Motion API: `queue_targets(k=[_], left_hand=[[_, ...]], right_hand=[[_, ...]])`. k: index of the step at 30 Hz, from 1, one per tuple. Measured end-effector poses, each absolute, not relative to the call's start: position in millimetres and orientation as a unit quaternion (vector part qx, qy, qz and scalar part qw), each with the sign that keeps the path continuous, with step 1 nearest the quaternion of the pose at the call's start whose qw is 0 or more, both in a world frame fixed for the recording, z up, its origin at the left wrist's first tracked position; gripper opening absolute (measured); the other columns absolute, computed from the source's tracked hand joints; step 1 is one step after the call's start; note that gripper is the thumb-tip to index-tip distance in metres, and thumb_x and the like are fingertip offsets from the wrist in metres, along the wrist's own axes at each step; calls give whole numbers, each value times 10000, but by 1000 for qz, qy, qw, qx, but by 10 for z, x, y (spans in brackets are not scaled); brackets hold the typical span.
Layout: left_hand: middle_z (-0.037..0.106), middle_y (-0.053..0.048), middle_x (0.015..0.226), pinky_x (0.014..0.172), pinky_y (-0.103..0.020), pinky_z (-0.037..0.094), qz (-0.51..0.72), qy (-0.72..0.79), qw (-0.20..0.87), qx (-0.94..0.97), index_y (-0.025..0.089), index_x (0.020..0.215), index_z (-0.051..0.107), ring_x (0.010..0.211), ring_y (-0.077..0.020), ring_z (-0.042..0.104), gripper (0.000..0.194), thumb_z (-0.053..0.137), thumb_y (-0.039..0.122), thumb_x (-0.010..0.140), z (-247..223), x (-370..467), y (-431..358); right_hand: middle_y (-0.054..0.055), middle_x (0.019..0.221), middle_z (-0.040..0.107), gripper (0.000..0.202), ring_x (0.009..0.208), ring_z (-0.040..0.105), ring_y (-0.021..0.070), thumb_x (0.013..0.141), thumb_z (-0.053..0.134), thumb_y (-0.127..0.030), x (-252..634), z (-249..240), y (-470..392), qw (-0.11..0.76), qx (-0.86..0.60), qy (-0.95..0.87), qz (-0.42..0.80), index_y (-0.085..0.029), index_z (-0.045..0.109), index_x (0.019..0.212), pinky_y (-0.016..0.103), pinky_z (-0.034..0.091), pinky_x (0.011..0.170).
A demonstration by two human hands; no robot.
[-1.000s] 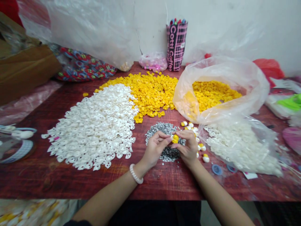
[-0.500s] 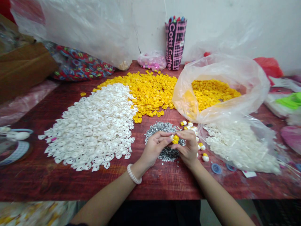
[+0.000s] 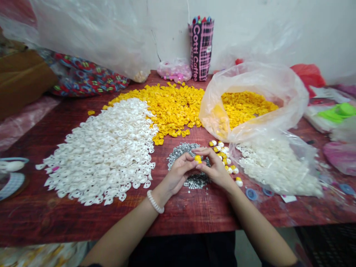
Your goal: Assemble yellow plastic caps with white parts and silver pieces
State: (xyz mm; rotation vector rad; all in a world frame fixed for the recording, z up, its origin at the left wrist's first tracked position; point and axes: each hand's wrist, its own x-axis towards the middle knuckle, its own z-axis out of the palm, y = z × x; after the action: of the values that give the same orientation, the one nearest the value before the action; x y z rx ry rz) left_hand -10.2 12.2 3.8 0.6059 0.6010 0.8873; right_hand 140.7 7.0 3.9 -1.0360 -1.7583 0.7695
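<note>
A small yellow piece point(image 3: 197, 158) is pinched between both hands, above a pile of small grey beads point(image 3: 182, 149). My left hand point(image 3: 178, 174) has a pale coiled band at the wrist and grips the piece from the left. From the right, the fingertips of my right hand point(image 3: 215, 168) close on it. Whether white is joined to its underside is hidden by the fingers. Several yellow-and-white pieces point(image 3: 238, 181) lie just right of the beads. A large heap of white flat pieces point(image 3: 108, 148) is at the left, with yellow pieces point(image 3: 175, 107) behind it.
An open clear bag point(image 3: 292, 100) stands around more yellow pieces, and another bag point(image 3: 280, 167) of white pieces lies in front. At the back are a Cotti Coffee bag point(image 3: 200, 52) and a pink bundle point(image 3: 175, 70). A tape roll point(image 3: 12, 185) sits far left.
The view has shifted, so most things appear farther left. My right hand has turned, its fingers now arching over the yellow piece, which shows a more rounded side. Both hands still hold it.
</note>
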Motion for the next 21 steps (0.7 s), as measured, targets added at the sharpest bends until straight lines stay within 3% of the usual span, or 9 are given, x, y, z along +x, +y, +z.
queue_targets(k=[3, 6, 9, 11, 13, 17, 21], left_hand=[[706, -39, 812, 699, -220, 512, 408, 277, 833, 251, 184, 891, 515, 740, -138, 679, 214, 661, 199, 736, 29, -109, 147], [710, -51, 820, 670, -204, 522, 411, 262, 837, 250, 199, 1070, 507, 737, -141, 684, 314, 618, 208, 777, 59, -142, 183], [709, -59, 832, 677, -202, 529, 416, 236, 842, 250, 195, 1141, 508, 724, -133, 681, 332, 571, 229, 816, 93, -174, 206], [709, -69, 817, 678, -200, 532, 412, 227, 848, 245, 166, 1099, 548, 719, -133, 680, 283, 557, 242, 827, 94, -183, 204], [710, -72, 784, 660, -192, 533, 407, 227, 853, 235, 144, 1042, 584, 706, -134, 680, 243, 556, 256, 828, 78, -180, 192], [711, -63, 742, 623, -183, 531, 407, 237, 856, 212, 134, 966, 613, 665, -128, 680, 210, 570, 274, 815, 46, -162, 173], [720, -70, 784, 666, -207, 534, 441, 260, 834, 205, 143, 950, 596, 729, -140, 685, 199, 583, 276, 803, 45, -142, 188]], right_hand=[[95, 1244, 532, 489, 1115, 522, 209, 800, 598, -410, 1685, 193, 95, 431, -466, -716, 291, -238, 443, 1230, 372, 451, 880], [84, 1064, 623, 337, 901, 603, 188, 852, 516, -380, 2163, 286, 71, 430, -598, -659, 156, -208, 514, 1141, 328, 477, 754], [65, 780, 659, 178, 672, 593, 189, 828, 531, -331, 2596, 249, 13, 235, -744, -626, -2, -183, 629, 828, 313, 432, 628], [71, 712, 651, 158, 625, 579, 196, 798, 555, -304, 2753, 167, -11, 116, -775, -620, -32, -181, 636, 740, 303, 392, 571], [76, 710, 651, 134, 635, 578, 197, 785, 555, -260, 2809, 83, -16, 72, -776, -625, -34, -180, 639, 720, 297, 378, 567], [72, 757, 651, 163, 692, 579, 189, 809, 523, -267, 2802, 54, -25, 118, -765, -633, -20, -170, 638, 749, 302, 410, 638], [51, 797, 637, 228, 706, 569, 177, 816, 527, -380, 2648, 212, -124, 328, -728, -594, 98, -169, 612, 829, 298, 438, 637]])
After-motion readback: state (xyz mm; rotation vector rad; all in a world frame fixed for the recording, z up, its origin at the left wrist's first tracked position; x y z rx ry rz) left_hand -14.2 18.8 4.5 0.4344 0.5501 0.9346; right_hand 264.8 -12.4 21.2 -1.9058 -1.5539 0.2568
